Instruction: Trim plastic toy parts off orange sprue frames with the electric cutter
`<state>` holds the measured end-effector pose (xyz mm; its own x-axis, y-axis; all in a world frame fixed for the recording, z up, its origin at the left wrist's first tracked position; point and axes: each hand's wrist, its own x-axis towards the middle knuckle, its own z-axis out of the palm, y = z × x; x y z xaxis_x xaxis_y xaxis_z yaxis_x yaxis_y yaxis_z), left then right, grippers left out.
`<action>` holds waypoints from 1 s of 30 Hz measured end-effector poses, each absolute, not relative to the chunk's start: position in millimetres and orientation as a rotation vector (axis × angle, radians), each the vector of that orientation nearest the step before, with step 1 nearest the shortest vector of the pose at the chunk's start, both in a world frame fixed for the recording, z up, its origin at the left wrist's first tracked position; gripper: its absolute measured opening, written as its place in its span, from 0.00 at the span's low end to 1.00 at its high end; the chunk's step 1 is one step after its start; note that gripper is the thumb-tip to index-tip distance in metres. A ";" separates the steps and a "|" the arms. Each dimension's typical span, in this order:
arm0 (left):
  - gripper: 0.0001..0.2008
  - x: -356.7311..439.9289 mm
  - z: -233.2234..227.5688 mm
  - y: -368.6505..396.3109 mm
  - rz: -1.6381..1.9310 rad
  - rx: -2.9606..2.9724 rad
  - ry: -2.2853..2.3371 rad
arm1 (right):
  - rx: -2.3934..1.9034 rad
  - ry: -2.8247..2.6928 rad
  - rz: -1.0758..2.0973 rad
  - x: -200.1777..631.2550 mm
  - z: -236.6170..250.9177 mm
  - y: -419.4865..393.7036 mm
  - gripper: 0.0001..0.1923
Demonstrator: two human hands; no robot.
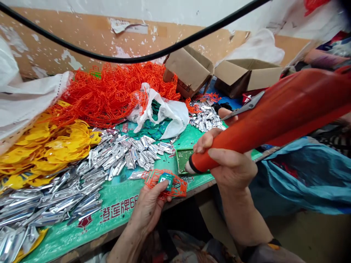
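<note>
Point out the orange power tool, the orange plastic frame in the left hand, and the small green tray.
orange power tool (274,117), head view, middle of its body.
orange plastic frame (175,184), head view, right part.
green tray (182,159), head view, its gridded surface.

Small assembly workshop, heaped plastic parts (109,91), cardboard boxes (246,75)

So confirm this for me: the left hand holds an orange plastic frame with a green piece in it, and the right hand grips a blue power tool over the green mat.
Not quite. In the head view the power tool in the right hand is orange-red, not blue. The rest stands: the left hand holds an orange plastic frame with a green piece in it, over the green mat.
</note>
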<state>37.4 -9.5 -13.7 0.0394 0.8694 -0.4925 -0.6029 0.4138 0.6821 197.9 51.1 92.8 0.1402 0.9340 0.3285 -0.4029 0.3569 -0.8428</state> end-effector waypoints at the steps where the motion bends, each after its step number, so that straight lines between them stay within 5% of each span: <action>1: 0.12 37.6 -13.9 -9.3 1.162 0.322 1.012 | -0.643 -0.987 1.111 193.9 93.6 48.4 0.10; 7: 0.12 38.9 -13.6 -8.9 1.163 0.342 0.997 | -0.613 -0.992 1.141 180.4 88.5 43.8 0.22; 30: 0.12 39.1 -12.0 -8.3 1.200 0.276 1.014 | -0.658 -1.030 1.191 177.5 69.9 45.2 0.13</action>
